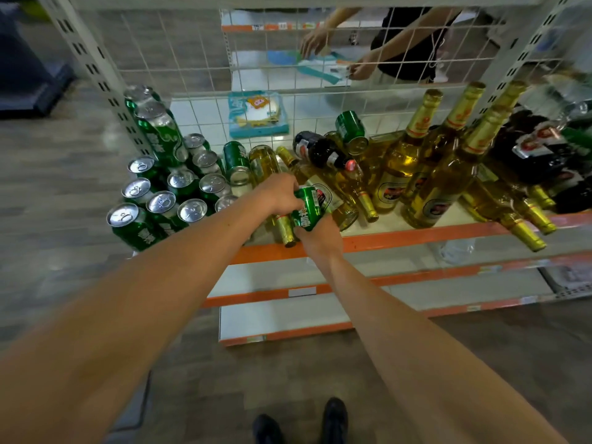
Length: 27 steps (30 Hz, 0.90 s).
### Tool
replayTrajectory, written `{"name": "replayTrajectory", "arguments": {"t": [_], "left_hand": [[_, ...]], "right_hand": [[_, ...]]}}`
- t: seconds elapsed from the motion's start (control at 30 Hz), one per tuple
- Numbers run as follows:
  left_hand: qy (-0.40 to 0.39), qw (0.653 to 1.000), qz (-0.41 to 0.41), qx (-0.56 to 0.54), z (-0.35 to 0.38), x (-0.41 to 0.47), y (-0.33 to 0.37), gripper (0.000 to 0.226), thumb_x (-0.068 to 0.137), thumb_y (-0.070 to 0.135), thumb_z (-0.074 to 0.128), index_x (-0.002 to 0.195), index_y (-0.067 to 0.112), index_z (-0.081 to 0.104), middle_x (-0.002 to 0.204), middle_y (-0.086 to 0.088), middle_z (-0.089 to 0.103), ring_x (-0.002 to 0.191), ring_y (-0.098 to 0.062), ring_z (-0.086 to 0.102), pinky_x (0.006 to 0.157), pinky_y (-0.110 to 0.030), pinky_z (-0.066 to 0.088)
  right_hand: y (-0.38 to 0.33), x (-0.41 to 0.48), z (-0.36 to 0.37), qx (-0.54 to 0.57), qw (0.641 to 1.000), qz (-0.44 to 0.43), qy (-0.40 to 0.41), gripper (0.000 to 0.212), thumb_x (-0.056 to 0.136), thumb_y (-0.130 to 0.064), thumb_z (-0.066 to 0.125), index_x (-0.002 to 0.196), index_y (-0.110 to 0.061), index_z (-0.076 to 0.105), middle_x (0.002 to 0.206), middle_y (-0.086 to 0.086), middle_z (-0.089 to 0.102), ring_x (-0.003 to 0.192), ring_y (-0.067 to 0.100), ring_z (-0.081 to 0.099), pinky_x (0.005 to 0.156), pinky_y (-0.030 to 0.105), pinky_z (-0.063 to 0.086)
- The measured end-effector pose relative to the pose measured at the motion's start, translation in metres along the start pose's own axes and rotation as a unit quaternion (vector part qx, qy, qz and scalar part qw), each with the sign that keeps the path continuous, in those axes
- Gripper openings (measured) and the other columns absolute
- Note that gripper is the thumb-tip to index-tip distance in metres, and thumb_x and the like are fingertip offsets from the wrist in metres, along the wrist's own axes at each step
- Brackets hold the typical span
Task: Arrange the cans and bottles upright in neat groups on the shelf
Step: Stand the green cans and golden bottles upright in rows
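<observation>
Here, a green can (307, 208), long axis tilted toward 1 o'clock, is gripped above the shelf edge (416, 239) by left hand (278, 194) and right hand (317, 240), the upright cans (161, 202) grouped at 9 o'clock, nearer the left.

The person's left forearm (153, 277) and right forearm (394, 312) are bare along their whole visible length, and the left grip (278, 193) and right grip (318, 240) are bare too. On the feet are a left shoe (267, 429) and a right shoe (334, 418), both black, closed and round-toed, with a faint sheen on top.
</observation>
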<state>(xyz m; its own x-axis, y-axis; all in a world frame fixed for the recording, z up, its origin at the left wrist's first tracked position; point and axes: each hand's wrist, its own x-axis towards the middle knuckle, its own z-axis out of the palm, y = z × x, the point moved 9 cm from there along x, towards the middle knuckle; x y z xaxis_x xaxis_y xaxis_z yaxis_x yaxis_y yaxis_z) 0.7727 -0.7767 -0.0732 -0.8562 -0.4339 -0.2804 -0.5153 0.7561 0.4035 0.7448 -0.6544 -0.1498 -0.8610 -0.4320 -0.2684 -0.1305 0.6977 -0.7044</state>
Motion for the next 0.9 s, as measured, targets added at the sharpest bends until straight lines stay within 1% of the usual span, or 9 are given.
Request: {"name": "replayTrajectory", "arguments": {"t": [0.1,0.23,0.27,0.33,0.5,0.63,0.67,0.8,0.9], "left_hand": [[-0.002,1.000,0.003,0.002,0.000,-0.002,-0.002,0.043,0.091,0.026,0.068,0.129,0.007,0.057,0.121,-0.009,0.062,0.094,-0.017,0.055,0.080,-0.028,0.044],[0.003,1.000,0.006,0.006,-0.004,-0.005,-0.005,0.045,0.090,0.027,0.069,0.129,0.008,0.057,0.122,-0.008,0.062,0.103,-0.022,0.059,0.087,-0.032,0.048],[0.007,1.000,0.007,0.004,-0.007,-0.006,-0.005,0.045,0.089,0.027,0.069,0.129,0.008,0.058,0.122,-0.008,0.062,0.103,-0.021,0.059,0.088,-0.033,0.048],[0.015,1.000,0.006,-0.002,-0.016,-0.007,-0.007,0.047,0.089,0.025,0.069,0.131,0.008,0.057,0.124,-0.009,0.061,0.107,-0.023,0.059,0.091,-0.033,0.049],[0.044,0.999,-0.001,-0.010,-0.046,-0.017,-0.010,0.049,0.090,0.023,0.069,0.133,0.008,0.054,0.131,-0.010,0.058,0.115,-0.026,0.057,0.087,-0.031,0.044],[0.073,0.997,-0.012,-0.015,-0.075,-0.033,-0.015,0.047,0.091,0.025,0.068,0.133,0.008,0.055,0.129,-0.012,0.058,0.115,-0.027,0.057,0.087,-0.031,0.043],[0.082,0.996,-0.016,-0.019,-0.083,-0.038,-0.018,0.048,0.091,0.025,0.068,0.134,0.008,0.054,0.130,-0.012,0.058,0.116,-0.027,0.056,0.087,-0.031,0.043],[0.099,0.994,-0.038,-0.036,-0.107,-0.060,-0.034,0.055,0.086,0.029,0.074,0.134,0.011,0.053,0.132,-0.011,0.057,0.116,-0.026,0.055,0.086,-0.030,0.042],[0.106,0.991,-0.058,-0.049,-0.125,-0.082,-0.048,0.070,0.080,0.035,0.079,0.140,0.013,0.049,0.135,-0.008,0.055,0.120,-0.026,0.055,0.091,-0.030,0.043]], "right_hand": [[0.002,-0.001,-0.002,0.008,1.000,0.013,0.007,0.060,0.080,-0.033,0.077,0.124,-0.004,0.047,0.114,0.010,0.063,0.102,0.028,0.064,0.076,0.034,0.051],[0.000,-0.002,-0.011,-0.001,1.000,0.014,0.014,0.064,0.077,-0.037,0.077,0.122,-0.004,0.047,0.113,0.011,0.061,0.098,0.028,0.063,0.070,0.033,0.047],[-0.002,-0.003,-0.015,-0.002,1.000,0.011,0.017,0.066,0.075,-0.038,0.076,0.123,-0.004,0.047,0.114,0.012,0.061,0.098,0.028,0.062,0.071,0.035,0.049],[-0.007,-0.006,-0.025,-0.010,1.000,0.000,0.025,0.070,0.074,-0.039,0.076,0.126,-0.003,0.047,0.118,0.013,0.058,0.103,0.030,0.061,0.080,0.040,0.053],[-0.039,-0.003,-0.059,-0.074,0.995,-0.054,0.037,0.075,0.079,-0.041,0.074,0.137,-0.007,0.041,0.133,0.014,0.046,0.118,0.034,0.053,0.093,0.040,0.046],[-0.070,-0.004,-0.071,-0.098,0.991,-0.090,0.012,0.082,0.080,-0.043,0.075,0.143,-0.009,0.036,0.146,0.017,0.034,0.122,0.037,0.051,0.097,0.045,0.049],[-0.079,-0.006,-0.073,-0.106,0.989,-0.103,0.011,0.081,0.080,-0.042,0.075,0.144,-0.009,0.036,0.147,0.017,0.033,0.122,0.036,0.052,0.096,0.043,0.049],[-0.136,-0.021,-0.085,-0.123,0.975,-0.185,0.019,0.076,0.081,-0.039,0.074,0.139,-0.005,0.039,0.133,0.013,0.041,0.115,0.030,0.053,0.087,0.035,0.048],[-0.190,-0.035,-0.090,-0.110,0.965,-0.236,0.019,0.075,0.077,-0.041,0.076,0.135,-0.007,0.043,0.129,0.012,0.046,0.111,0.028,0.055,0.084,0.034,0.046]]}}
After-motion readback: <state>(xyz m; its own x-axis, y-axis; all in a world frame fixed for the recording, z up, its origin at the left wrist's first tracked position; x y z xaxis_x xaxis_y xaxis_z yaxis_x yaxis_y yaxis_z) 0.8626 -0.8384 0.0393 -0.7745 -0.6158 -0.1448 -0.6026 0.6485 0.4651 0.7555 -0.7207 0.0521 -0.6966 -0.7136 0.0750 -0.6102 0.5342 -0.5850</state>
